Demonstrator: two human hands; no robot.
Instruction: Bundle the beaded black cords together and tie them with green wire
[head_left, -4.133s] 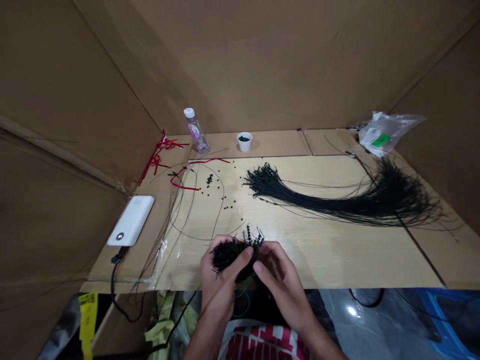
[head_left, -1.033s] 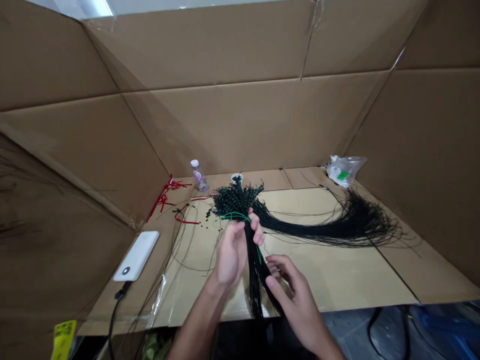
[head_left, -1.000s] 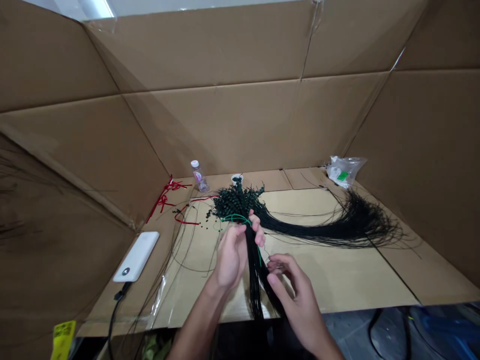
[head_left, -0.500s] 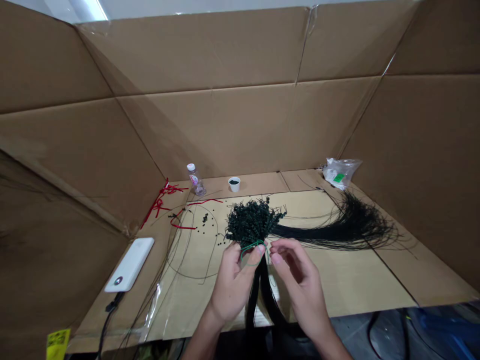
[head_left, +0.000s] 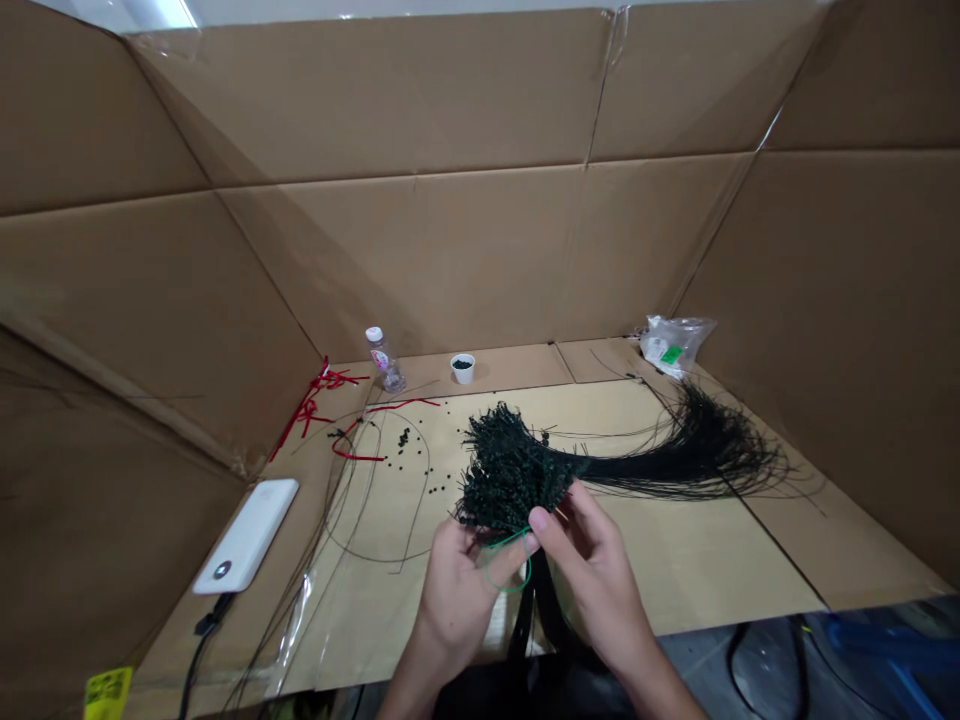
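A thick bundle of black strands [head_left: 514, 475] has a dense, knobby head of what look like small dark beads. My left hand [head_left: 459, 590] is closed round the left side of its neck, with the thumb across the front. On the other side my right hand [head_left: 592, 575] grips the bundle just under the head, its thumb in front and its fingers partly hidden behind. A thin green cord [head_left: 510, 588] forms a loose loop by my left thumb. Black strand tails [head_left: 551, 600] hang below, between my wrists.
More long black strands [head_left: 667, 460] lie fanned out to the right. Behind stand a small bottle [head_left: 386, 362], a white cup [head_left: 463, 370] of dark bits and a plastic bag [head_left: 675, 345]. Left are red ties [head_left: 311, 412], loose beads [head_left: 403, 440] and a white power bank [head_left: 247, 535]. Cardboard walls surround the table.
My right hand has moved in from beside the bundle and now grips it. The beaded head has tilted and come lower, toward me. The green loop hangs lower.
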